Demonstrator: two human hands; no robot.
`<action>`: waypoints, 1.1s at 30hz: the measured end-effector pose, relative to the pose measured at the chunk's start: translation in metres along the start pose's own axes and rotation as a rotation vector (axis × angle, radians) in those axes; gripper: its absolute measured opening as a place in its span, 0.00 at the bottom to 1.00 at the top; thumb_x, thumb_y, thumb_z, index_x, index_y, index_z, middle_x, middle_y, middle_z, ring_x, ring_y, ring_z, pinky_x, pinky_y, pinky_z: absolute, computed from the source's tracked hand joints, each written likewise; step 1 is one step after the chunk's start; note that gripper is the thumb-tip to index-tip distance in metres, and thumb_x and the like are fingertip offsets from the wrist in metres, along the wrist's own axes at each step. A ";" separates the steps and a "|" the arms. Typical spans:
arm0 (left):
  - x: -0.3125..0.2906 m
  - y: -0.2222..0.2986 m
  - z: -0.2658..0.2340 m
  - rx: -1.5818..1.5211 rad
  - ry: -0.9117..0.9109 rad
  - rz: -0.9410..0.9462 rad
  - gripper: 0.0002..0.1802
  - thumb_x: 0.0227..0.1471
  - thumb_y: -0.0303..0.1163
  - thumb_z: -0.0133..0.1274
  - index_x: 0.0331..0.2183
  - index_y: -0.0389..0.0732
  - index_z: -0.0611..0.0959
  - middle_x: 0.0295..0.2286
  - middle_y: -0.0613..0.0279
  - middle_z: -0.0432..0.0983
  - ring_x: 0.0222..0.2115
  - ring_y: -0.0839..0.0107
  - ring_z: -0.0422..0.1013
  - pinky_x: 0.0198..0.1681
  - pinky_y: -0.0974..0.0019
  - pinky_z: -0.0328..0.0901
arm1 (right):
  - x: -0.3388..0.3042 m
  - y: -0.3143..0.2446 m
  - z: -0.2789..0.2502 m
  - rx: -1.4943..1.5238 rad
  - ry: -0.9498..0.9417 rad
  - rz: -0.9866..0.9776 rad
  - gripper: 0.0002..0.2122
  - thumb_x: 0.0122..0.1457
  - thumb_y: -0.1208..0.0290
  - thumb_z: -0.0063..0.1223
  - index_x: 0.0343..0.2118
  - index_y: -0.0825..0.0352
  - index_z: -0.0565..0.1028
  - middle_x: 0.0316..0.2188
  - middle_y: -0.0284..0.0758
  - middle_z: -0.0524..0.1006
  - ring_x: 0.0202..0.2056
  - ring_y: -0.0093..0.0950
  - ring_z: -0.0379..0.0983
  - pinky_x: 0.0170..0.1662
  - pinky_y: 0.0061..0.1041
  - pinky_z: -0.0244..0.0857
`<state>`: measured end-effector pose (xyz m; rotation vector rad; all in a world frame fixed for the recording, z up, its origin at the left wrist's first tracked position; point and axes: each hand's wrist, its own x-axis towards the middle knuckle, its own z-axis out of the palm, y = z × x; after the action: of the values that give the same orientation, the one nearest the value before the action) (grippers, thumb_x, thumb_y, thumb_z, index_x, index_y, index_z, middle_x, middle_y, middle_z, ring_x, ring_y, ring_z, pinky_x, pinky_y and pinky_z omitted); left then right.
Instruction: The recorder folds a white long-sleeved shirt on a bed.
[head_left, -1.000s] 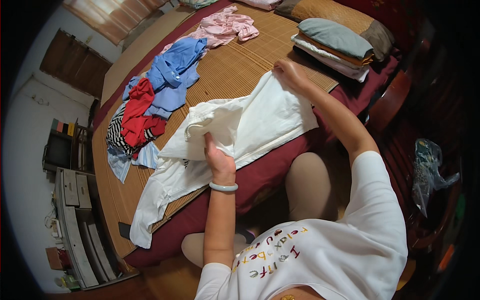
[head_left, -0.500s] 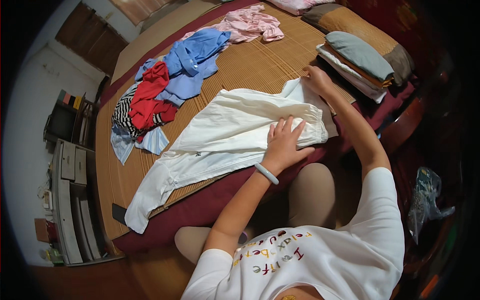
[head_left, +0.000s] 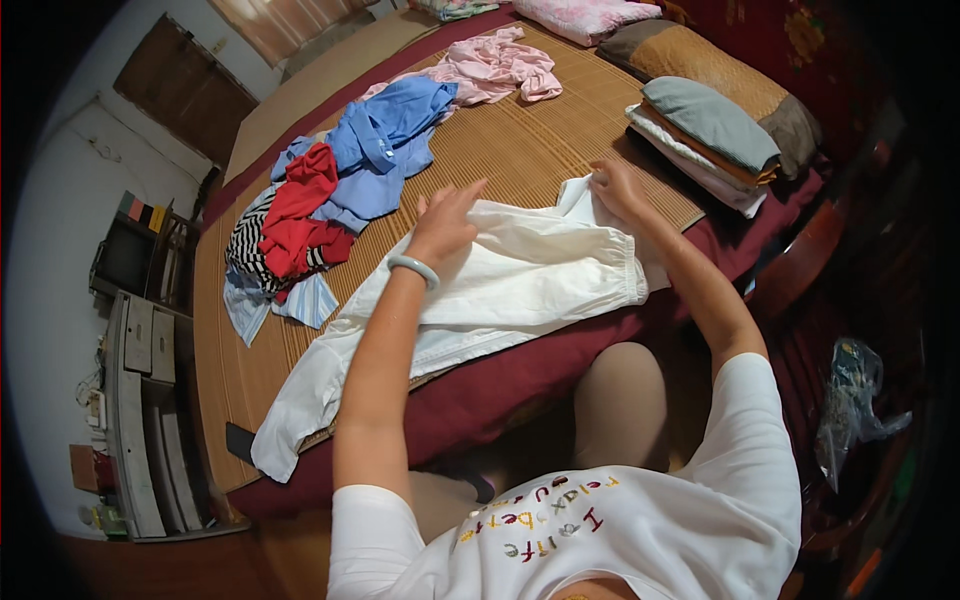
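Observation:
A white long-sleeved garment (head_left: 540,255) lies spread on the bamboo mat, one sleeve reaching toward the near left and a gathered elastic edge at its right end. My right hand (head_left: 617,190) pinches its far right corner. Over the far left edge of the same garment is my left hand (head_left: 445,225), with a pale bangle at the wrist. Its fingers stretch out and stand somewhat apart; whether the fingertips touch the cloth is hard to see.
Left of the garment lies a heap of a blue shirt (head_left: 385,130), red cloth (head_left: 300,205) and striped cloth. Pink clothing (head_left: 500,65) sits farther back. Folded clothes (head_left: 710,130) are stacked at right by a pillow (head_left: 705,65). A dark phone-like slab (head_left: 240,442) rests near the sleeve end.
My left hand has lifted off the garment's right part and moved left and away to its far edge. My right hand keeps its hold on the corner, shifted slightly nearer.

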<state>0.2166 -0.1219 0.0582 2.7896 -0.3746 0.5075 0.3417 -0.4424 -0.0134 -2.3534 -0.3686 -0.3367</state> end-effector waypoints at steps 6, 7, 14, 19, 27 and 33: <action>0.028 -0.029 -0.031 0.244 -0.666 -0.211 0.33 0.43 0.62 0.61 0.47 0.54 0.88 0.40 0.58 0.84 0.54 0.56 0.70 0.67 0.27 0.31 | -0.006 0.007 0.013 0.009 0.250 -0.118 0.13 0.60 0.71 0.56 0.48 0.62 0.79 0.42 0.46 0.79 0.43 0.47 0.77 0.45 0.42 0.71; 0.029 -0.030 -0.036 0.314 -0.659 -0.208 0.35 0.41 0.69 0.60 0.41 0.51 0.90 0.39 0.58 0.84 0.54 0.55 0.70 0.66 0.26 0.32 | -0.005 0.008 0.013 0.007 0.274 -0.129 0.13 0.61 0.71 0.55 0.48 0.61 0.79 0.42 0.46 0.79 0.43 0.47 0.77 0.45 0.42 0.71; 0.024 -0.041 -0.055 0.543 -0.536 -0.330 0.31 0.49 0.64 0.58 0.40 0.48 0.90 0.43 0.52 0.83 0.54 0.52 0.71 0.64 0.32 0.47 | 0.008 0.015 0.020 -0.007 0.253 -0.155 0.11 0.61 0.73 0.53 0.46 0.62 0.78 0.42 0.45 0.78 0.43 0.48 0.76 0.44 0.42 0.70; 0.029 -0.053 -0.042 0.288 -0.438 -0.482 0.25 0.49 0.58 0.62 0.37 0.47 0.90 0.40 0.54 0.84 0.46 0.53 0.76 0.61 0.38 0.54 | 0.016 0.025 0.024 -0.044 0.262 -0.139 0.11 0.60 0.73 0.54 0.45 0.63 0.79 0.41 0.44 0.78 0.42 0.47 0.77 0.45 0.41 0.70; 0.019 -0.058 -0.003 0.021 -0.205 -0.489 0.19 0.47 0.50 0.66 0.39 0.51 0.89 0.44 0.59 0.82 0.52 0.55 0.71 0.64 0.34 0.48 | 0.000 -0.071 -0.002 0.310 0.148 -0.286 0.11 0.58 0.68 0.62 0.44 0.63 0.80 0.38 0.41 0.79 0.42 0.41 0.77 0.44 0.39 0.72; 0.021 -0.058 0.002 0.072 -0.189 -0.485 0.20 0.46 0.50 0.67 0.40 0.51 0.88 0.45 0.60 0.82 0.54 0.56 0.69 0.64 0.35 0.49 | -0.047 -0.119 0.012 -0.133 -0.141 -0.391 0.21 0.59 0.57 0.62 0.49 0.67 0.77 0.40 0.44 0.80 0.44 0.45 0.77 0.48 0.40 0.70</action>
<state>0.2532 -0.0732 0.0513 2.8604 0.2885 0.1459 0.2572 -0.3586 0.0357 -2.4332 -0.9038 -0.3882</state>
